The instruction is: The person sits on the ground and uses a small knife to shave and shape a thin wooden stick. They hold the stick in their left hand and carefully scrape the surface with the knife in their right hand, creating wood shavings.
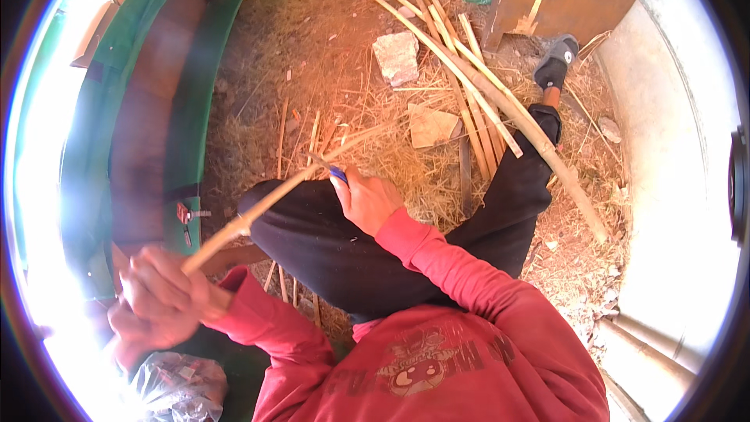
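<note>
My left hand (160,301), at the lower left and slightly blurred, is closed around one end of a long pale bamboo strip (269,197). The strip slants up and away across my bent left knee toward the middle of the floor. My right hand (369,202) grips a knife (337,173) by its blue handle. Its narrow blade points left and lies at the strip, just beyond my knee; whether it cuts in cannot be made out. Both red sleeves come in from below, and my dark-trousered right leg stretches out to the far right.
Several bamboo strips (461,55) and a thicker bamboo pole (539,137) lie across my right leg. Pale stone blocks (397,58) rest among straw and shavings. A wooden board (566,0) stands at the back right, a white wall (664,148) at right, and a plastic bag (183,383) lower left.
</note>
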Available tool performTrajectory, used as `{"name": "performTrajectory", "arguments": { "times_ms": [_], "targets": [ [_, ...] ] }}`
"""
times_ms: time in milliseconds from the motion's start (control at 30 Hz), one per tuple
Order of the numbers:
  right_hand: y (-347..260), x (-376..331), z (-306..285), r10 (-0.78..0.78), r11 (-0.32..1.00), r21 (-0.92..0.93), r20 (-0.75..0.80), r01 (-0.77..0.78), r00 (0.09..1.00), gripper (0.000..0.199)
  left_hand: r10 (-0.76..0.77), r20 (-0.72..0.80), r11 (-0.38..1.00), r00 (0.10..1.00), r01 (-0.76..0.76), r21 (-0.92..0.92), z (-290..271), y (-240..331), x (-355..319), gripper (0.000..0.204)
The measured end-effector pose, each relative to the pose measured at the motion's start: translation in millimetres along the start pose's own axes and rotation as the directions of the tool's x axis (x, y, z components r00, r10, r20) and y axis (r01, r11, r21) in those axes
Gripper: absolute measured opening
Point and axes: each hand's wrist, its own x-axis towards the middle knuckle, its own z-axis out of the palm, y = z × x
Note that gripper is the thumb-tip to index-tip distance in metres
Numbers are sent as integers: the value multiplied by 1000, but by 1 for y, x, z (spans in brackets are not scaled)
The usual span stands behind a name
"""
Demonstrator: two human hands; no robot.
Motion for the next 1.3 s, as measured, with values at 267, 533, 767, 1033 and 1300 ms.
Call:
{"name": "performTrajectory", "arguments": {
  "times_ms": [267,533,767,1033,1300],
  "targets": [
    [18,1,8,92,992,-87,9,-91,996,35,-2,163,987,987,28,-158,9,-12,13,52],
    [113,-4,35,136,954,-277,67,-113,988,41,-33,119,993,992,47,-113,9,-6,7,50],
    [24,5,-8,331,910,-285,68,-300,941,46,-11,151,992,989,30,-122,8,-8,9,50],
    [-7,-5,-37,133,988,-94,149,-119,980,43,14,105,988,994,3,-157,8,-11,11,50],
    [99,32,30,177,962,-213,13,-170,984,42,16,111,979,994,7,-203,10,-15,13,44]
  ]
}}
